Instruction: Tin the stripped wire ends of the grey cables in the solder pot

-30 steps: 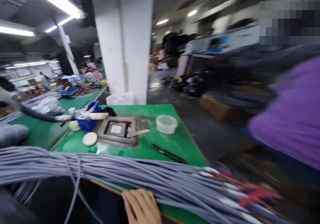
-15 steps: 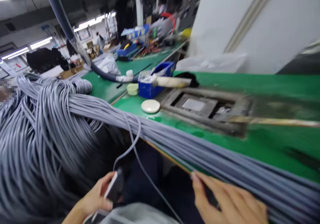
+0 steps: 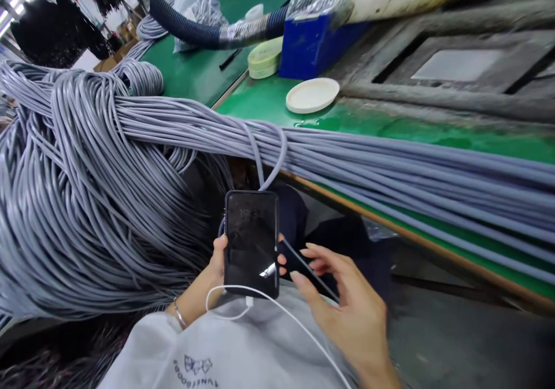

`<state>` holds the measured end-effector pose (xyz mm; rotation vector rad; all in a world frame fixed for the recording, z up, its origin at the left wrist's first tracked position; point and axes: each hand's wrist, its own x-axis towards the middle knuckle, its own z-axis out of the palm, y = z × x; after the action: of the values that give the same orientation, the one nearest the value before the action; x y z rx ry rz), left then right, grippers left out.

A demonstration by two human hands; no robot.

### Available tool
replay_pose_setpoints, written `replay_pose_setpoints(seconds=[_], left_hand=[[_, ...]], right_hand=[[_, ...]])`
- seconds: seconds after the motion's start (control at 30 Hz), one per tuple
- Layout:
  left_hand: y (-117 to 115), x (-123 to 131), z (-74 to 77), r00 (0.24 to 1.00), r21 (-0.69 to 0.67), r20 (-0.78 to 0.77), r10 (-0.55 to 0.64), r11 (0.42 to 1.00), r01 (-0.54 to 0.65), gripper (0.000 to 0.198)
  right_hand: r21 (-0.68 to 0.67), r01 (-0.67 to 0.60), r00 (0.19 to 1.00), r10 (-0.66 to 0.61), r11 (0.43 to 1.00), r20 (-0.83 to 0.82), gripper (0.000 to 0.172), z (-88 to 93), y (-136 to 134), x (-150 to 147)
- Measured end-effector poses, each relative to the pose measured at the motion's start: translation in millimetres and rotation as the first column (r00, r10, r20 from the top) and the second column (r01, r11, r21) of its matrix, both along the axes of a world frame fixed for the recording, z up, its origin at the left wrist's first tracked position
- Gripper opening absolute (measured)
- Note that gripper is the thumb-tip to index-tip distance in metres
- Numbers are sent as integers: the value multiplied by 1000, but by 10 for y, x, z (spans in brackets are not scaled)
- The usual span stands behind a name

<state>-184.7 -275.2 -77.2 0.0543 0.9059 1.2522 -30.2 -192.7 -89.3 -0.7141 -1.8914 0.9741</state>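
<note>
My left hand [image 3: 217, 266] is wrapped round a black smartphone [image 3: 252, 244], its thumb on one edge and fingertips curling over the other. The screen faces me, dim, with faint clock digits near the top. A white charging cable [image 3: 277, 306] is plugged into the phone's bottom end and loops down over my pale top. Just to the right of the phone, my right hand [image 3: 342, 302] is apart from it, fingers bent and spread, nothing between them. A single grey cable passes behind that hand's fingertips.
A thick bundle of grey cables [image 3: 368, 175] lies along the green table [image 3: 243, 103], with big coils [image 3: 99, 204] hanging at left. Behind are a white lid [image 3: 313, 95], a pale green tub [image 3: 265, 58], a blue bin [image 3: 306, 45], a ribbed hose [image 3: 186, 28] and a grimy metal frame [image 3: 433, 94].
My view has tilted down and closer. The phone has turned its screen toward me and risen in my left hand. My right hand has left the cable bundle and come beside the phone.
</note>
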Motion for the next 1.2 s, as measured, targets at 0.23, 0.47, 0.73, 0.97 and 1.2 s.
replay_pose_setpoints(seconds=[0.23,0.47,0.73,0.97,1.2], left_hand=[[45,13,-40,996,27,90,5,1000,-7,111],[193,147,-191,977,-76,164,138,989,-127,78],[491,286,-329,956,-242,230,183,962,-127,71],[539,413,-299,958,-335,150,245,924,-184,65],[541,367,-225,944,-351,196,265,918,-185,64]], right_hand=[[18,-114,990,112,993,81,66,-12,-114,-78],[-271,159,987,-160,949,21,43,-187,29,-111],[-531,163,982,-188,831,7,62,-498,97,-69],[-631,247,957,-286,736,41,70,-554,98,-108],[-692,133,978,-208,710,-25,73,-515,103,-70]])
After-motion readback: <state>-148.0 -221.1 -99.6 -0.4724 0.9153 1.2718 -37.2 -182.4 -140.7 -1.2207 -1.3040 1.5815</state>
